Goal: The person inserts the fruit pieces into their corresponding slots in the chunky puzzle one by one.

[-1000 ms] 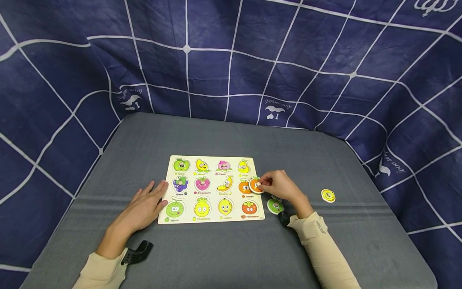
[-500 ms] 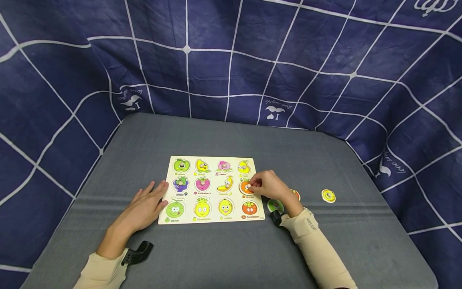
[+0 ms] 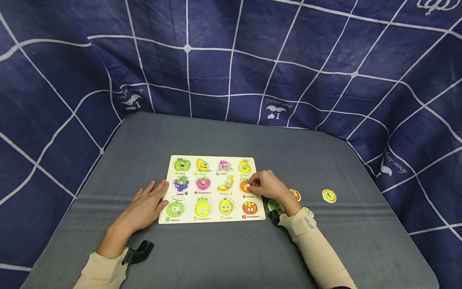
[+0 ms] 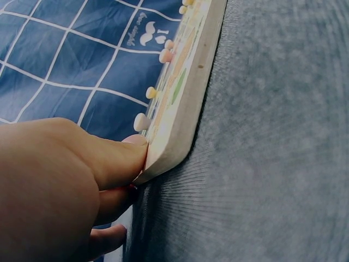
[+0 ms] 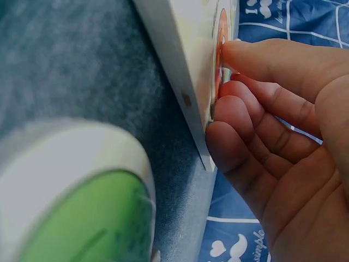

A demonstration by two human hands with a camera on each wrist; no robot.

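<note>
A cream fruit puzzle board [image 3: 214, 200] lies on the table, with fruit pictures in rows and small knobs on several of them. My left hand [image 3: 142, 208] rests flat along the board's left edge, fingers extended; in the left wrist view its thumb [image 4: 122, 161] touches the board near a corner. At the right end of the middle row, my right hand [image 3: 270, 188] pinches the knob of the orange puzzle piece [image 3: 243, 186]. That piece sits over the orange picture, partly covered by the fingers. The right wrist view shows the thumb and fingertips right at its face.
Right of the board lie a green round piece [image 3: 276, 206], a partly hidden red-orange piece [image 3: 296, 195] and, farther right, a yellow round piece [image 3: 329, 196]. Another piece peeks out beside the right sleeve [image 3: 314, 241]. A blue gridded cloth [image 3: 231, 72] hangs behind the grey table [image 3: 216, 257].
My right hand has moved left with the orange piece, from the board's right edge onto the orange picture, then stayed there. The red-orange piece came into view. My left hand has not moved.
</note>
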